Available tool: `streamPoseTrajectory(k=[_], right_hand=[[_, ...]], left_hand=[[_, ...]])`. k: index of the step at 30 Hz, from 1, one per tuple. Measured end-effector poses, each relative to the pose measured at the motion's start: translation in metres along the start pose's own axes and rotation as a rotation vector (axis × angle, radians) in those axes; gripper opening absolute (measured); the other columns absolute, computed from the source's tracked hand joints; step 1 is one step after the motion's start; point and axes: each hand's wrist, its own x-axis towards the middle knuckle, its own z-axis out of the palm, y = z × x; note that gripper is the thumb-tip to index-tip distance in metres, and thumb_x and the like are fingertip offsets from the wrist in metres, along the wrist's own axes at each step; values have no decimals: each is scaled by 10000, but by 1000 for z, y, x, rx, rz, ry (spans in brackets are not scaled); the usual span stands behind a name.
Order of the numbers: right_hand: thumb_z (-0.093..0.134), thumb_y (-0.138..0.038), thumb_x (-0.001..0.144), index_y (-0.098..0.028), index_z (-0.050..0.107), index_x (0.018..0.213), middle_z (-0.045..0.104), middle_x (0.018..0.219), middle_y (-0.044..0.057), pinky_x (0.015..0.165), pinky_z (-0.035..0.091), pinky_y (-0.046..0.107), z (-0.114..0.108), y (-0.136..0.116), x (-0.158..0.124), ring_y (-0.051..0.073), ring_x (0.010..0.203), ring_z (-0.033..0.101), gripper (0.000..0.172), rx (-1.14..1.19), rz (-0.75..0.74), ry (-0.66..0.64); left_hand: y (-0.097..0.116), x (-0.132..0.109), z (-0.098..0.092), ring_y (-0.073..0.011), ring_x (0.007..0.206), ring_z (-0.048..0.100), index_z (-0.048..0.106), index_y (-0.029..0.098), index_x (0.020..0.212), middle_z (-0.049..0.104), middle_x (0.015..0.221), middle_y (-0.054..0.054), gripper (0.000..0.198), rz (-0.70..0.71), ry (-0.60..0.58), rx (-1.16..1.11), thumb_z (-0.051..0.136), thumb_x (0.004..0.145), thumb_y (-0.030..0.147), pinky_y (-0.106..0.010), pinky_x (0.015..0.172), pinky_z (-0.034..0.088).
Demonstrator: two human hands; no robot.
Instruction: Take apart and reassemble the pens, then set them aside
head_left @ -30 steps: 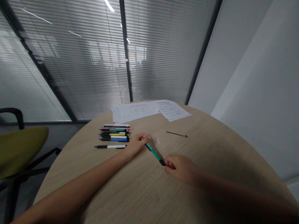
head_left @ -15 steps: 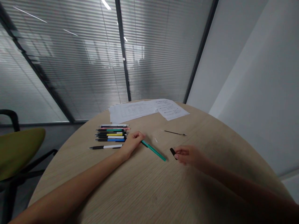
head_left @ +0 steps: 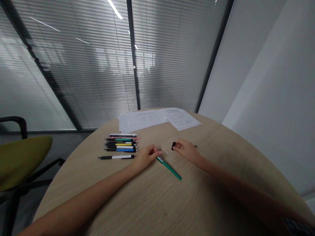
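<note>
My left hand (head_left: 145, 156) pinches the upper end of a green pen barrel (head_left: 169, 167) that lies slanted on the round wooden table (head_left: 157, 203). My right hand (head_left: 187, 150) holds a small black pen tip piece (head_left: 173, 146) between its fingers, just above the table. A tiny pale part (head_left: 166, 151) lies between the two hands. The thin black refill (head_left: 196, 146) is mostly hidden behind my right hand.
Several pens (head_left: 121, 144) lie in a neat row left of my hands, with one black-and-white pen (head_left: 115, 157) apart in front. Printed sheets (head_left: 157, 118) lie at the table's far edge. A green office chair (head_left: 19, 157) stands at the left.
My right hand pulled the black tip piece off the green pen and carried it away to the far side, toward the refill. My left hand kept its hold on the barrel.
</note>
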Motion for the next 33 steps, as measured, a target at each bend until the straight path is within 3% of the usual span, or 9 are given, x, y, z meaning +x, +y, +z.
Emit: streamPoseTrajectory(k=[4,11,16,19,24,29,33], right_hand=[[567,-164,691,-165,580,794,551,752,12,589,408,234,3,4,1,114,641,513,104,-7,-99,-11],[566,-166,705,-168,585,833,534,762,10,632,400,243,6,7,1,118,668,492,129,-36,-106,-35],[557,-153,708,-167,592,796,521,732,1,614,395,240,4,1,1,113,649,484,96,-55,-102,-55],[558,-149,701,-168,596,858,527,758,7,595,395,238,1,0,0,110,639,483,163,-68,-96,-67],[540,-155,707,-170,594,926,534,800,24,629,398,252,-28,10,-7,118,661,488,226,-188,-113,-74],[484,-210,755,-171,610,905,544,836,38,659,405,265,-66,40,-18,116,642,498,199,-313,-37,-19],[491,-232,762,-171,613,922,554,871,52,684,413,271,-72,61,-22,123,664,515,210,-355,14,-52]], left_hand=[[5,-4,-1,-108,498,431,546,171,663,499,540,40,295,47,-67,151,464,727,447,-207,477,278],[11,-8,-1,-158,608,530,581,187,714,581,642,-20,326,137,-147,366,379,812,424,-221,537,308],[16,-11,0,-171,614,539,559,185,734,587,660,-36,323,167,-156,494,343,840,401,-224,523,302],[18,-12,2,-169,616,540,549,186,747,584,668,-36,309,175,-160,548,333,849,382,-226,528,307],[18,-14,4,-171,645,550,537,186,784,590,726,-43,305,172,-159,606,308,856,374,-233,542,321],[19,-14,4,-178,646,552,531,183,791,584,758,-47,296,168,-139,615,322,842,386,-237,533,331],[21,-13,2,-173,657,549,527,187,808,580,764,-40,248,133,-119,561,344,829,353,-240,558,346]])
